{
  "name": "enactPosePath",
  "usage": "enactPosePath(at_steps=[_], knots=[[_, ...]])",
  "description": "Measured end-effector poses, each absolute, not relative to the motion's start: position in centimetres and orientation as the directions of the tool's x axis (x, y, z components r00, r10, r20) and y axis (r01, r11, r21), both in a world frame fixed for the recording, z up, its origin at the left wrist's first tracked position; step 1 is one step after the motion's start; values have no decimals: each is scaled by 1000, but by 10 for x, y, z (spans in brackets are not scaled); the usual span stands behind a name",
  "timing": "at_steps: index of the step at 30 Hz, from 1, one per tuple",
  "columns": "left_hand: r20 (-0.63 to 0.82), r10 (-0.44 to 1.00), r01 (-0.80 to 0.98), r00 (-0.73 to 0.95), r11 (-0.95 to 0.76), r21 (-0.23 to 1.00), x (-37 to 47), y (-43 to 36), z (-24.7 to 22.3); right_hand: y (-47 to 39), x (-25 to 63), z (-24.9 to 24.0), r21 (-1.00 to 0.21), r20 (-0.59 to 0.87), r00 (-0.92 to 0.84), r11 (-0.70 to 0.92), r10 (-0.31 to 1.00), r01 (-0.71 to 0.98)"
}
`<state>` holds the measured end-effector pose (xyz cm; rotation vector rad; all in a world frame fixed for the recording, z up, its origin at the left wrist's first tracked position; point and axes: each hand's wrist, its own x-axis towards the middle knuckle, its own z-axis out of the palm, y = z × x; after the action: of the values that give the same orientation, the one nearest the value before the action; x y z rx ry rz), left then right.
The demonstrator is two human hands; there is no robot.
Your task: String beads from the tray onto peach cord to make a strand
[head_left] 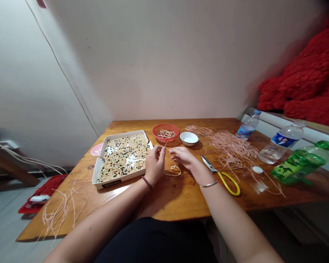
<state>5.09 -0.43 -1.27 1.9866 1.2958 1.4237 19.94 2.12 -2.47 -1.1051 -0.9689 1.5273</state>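
Note:
My left hand (155, 163) is closed, thumb and forefinger pinching a thin cord (166, 146) beside the bead box. Close by on the right, my right hand (183, 156) has its fingers partly curled at the cord's other side; whether it grips the cord is too small to tell. Below and between the hands, a looped string of pale beads (173, 171) rests on the wooden table (181, 197). Left of my left hand is a white box (112, 180) of loose beads, mostly pale with some dark ones.
Behind the hands stand a red basket (154, 134) with bead strings and a white bowl (189, 138). Yellow-handled scissors (222, 177), tangled pink cord (230, 144) and several bottles (281, 144) lie or stand to the right. More cord (57, 210) trails at the left edge.

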Motion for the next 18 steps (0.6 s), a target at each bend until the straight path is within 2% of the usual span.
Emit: enactPosePath(at_steps=[3, 6, 12, 18], knots=[[486, 864, 395, 132, -496, 773, 53, -3, -14, 18, 199, -21, -935, -171, -175, -216, 970, -281], [480, 870, 343, 109, -486, 804, 54, 0, -16, 17, 199, -19, -929, -189, -205, -242, 960, -279], [361, 913, 454, 192, -409, 792, 51, 8, -19, 18, 197, -18, -914, -139, -189, -199, 972, -353], [368, 903, 523, 223, -429, 736, 48, 9, -21, 21, 197, -22, -883, -109, -230, -201, 967, -424]])
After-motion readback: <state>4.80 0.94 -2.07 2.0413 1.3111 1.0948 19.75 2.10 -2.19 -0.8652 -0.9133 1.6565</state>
